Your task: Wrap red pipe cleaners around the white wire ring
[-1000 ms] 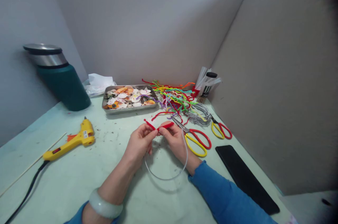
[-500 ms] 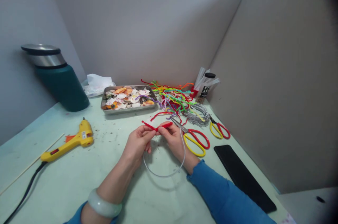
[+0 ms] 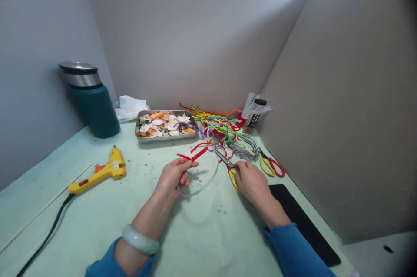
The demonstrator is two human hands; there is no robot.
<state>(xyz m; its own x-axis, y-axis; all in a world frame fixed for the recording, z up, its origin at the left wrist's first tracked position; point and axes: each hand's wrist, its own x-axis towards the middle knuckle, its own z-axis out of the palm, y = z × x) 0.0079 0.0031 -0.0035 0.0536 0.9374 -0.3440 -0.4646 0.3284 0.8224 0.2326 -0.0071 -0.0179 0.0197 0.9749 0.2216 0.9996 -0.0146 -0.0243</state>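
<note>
Both hands sit apart over the bench [image 3: 208, 246]: the left hand [image 3: 172, 177] closed in a fingertip pinch on a bent red fuzzy strip [image 3: 200, 154], a pale wire loop [image 3: 198, 191] just below, the right hand [image 3: 254, 181] curled over the handles of the scissors [image 3: 229, 163], its grip too hidden to tell. A light, steady pinch near the bend, blades turned off the wire, would probably serve best. Dark crumbs [image 3: 222, 211] speckle the pale green top, between plain grey walls [image 3: 195, 51].
</note>
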